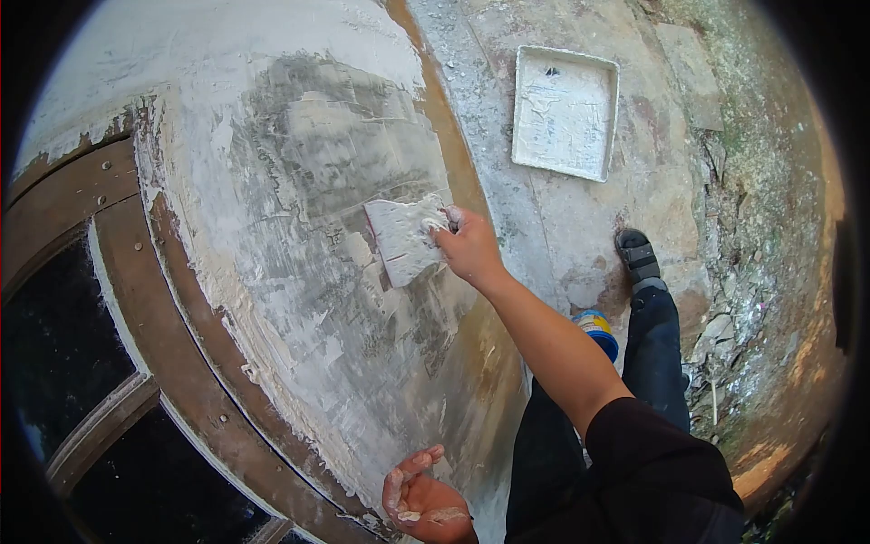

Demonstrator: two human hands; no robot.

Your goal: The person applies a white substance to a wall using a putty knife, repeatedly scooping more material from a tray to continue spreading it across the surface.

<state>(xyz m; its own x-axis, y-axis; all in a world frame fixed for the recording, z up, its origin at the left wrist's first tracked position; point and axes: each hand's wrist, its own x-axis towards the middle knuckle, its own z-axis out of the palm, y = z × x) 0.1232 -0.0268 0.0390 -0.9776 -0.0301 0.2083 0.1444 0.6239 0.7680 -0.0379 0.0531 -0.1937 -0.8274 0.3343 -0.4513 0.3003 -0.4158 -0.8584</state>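
My right hand is closed on a wide putty knife, whose blade is thickly coated in white putty. The blade lies against the wall, or very close to it, over a grey patch with streaks of white. Low in the view, my left hand is beside the wall with loosely bent fingers apart. White smears mark its palm and fingers, and nothing shows in it.
A brown wooden window frame with dark panes borders the wall at left. On the ground stand a shallow putty-smeared tray and a blue tin beside my legs. My sandalled foot is nearby; broken rubble lies at right.
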